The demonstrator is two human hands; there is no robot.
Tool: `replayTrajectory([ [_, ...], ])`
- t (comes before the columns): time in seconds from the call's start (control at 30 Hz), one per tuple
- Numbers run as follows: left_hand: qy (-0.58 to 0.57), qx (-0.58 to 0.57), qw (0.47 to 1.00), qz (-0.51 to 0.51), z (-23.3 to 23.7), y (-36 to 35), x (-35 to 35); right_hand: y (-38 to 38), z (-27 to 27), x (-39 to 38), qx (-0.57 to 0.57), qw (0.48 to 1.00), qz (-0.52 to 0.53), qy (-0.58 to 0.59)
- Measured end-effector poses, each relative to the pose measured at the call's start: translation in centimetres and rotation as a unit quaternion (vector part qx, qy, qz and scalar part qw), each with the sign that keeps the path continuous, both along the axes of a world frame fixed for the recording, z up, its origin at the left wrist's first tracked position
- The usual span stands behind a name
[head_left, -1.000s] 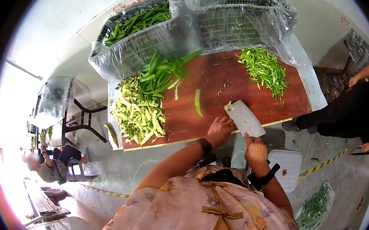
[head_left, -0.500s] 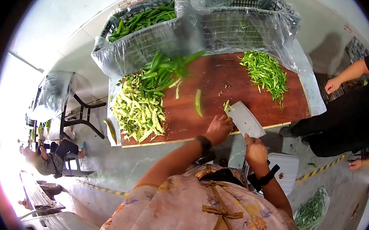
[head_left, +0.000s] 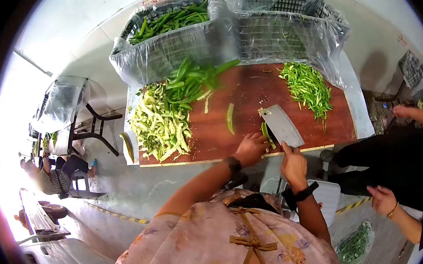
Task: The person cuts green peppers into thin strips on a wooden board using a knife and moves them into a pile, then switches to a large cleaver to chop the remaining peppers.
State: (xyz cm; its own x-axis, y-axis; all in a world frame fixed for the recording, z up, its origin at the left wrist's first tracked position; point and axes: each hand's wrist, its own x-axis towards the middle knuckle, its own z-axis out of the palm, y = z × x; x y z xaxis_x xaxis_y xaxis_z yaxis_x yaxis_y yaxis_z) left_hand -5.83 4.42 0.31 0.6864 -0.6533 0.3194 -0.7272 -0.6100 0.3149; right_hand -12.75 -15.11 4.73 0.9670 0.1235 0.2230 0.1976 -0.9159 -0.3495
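My right hand is closed round the handle of a wide cleaver, whose blade lies over the wooden board. Just left of the blade, my left hand has its fingers bent onto a piece of green pepper. A pale green strip lies alone on the board, up and left of that hand. On the board's left are whole green peppers and a heap of pale pepper cores. Shredded green pepper is piled at the right.
Behind the board stand a plastic-lined crate of green peppers and another lined crate. A person in dark clothes stands at the right. Beside me are a white stool and a bag of greens on the floor.
The pepper piece by my left hand now shows as a longer green piece beside the blade. The cleaver has shifted slightly. The person at the right has moved both hands.
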Motion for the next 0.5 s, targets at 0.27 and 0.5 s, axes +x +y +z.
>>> replayTrajectory([
  [0.27, 0.017, -0.070, 0.994, 0.084, 2.9, -0.6, 3.6, -2.1, -2.4, -5.4, -0.056, 0.995, -0.077, 0.014],
  [0.5, -0.001, -0.033, 0.999, 0.018, 0.3, -2.3, 5.7, -2.6, -2.7, -7.0, -0.017, 0.995, -0.089, -0.041],
])
